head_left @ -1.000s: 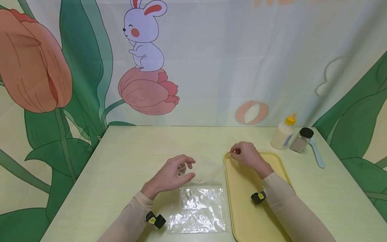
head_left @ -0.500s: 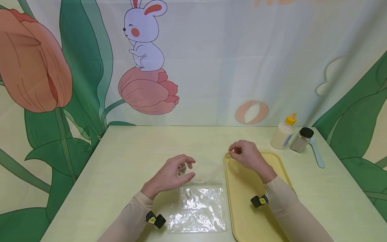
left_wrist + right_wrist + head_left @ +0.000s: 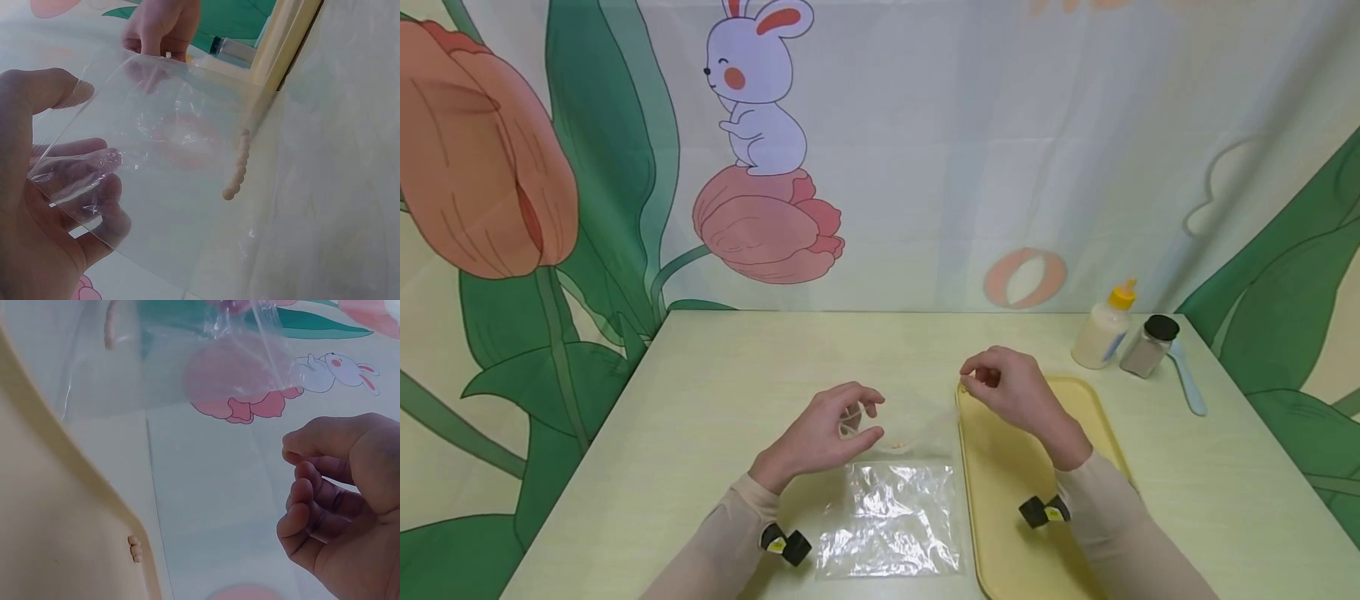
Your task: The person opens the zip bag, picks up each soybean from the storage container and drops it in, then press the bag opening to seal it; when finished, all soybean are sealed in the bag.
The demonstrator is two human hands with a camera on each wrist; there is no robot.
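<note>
My left hand [image 3: 823,433] holds a clear bag [image 3: 181,206] by its mouth, fingers curled against the plastic and the thumb apart from them. Inside the bag, a short row of small beige beads [image 3: 240,165] lies along the bottom. My right hand [image 3: 1017,396] is over the far left corner of a yellow tray [image 3: 1011,500], thumb and forefinger pinching a tiny pale bead [image 3: 168,55]. A few more beads [image 3: 135,550] sit in the tray corner below it, partly hidden by the fingers in the head view.
Another clear plastic bag [image 3: 891,521] lies flat left of the tray. At the back right stand a yellow-capped bottle [image 3: 1099,335] and a black-lidded jar [image 3: 1146,348], with a pale blue spoon [image 3: 1187,382] beside them. A printed curtain [image 3: 910,167] hangs behind the table.
My right hand has shifted slightly left and up from the tray corner, towards the held bag. My left hand has stayed in place.
</note>
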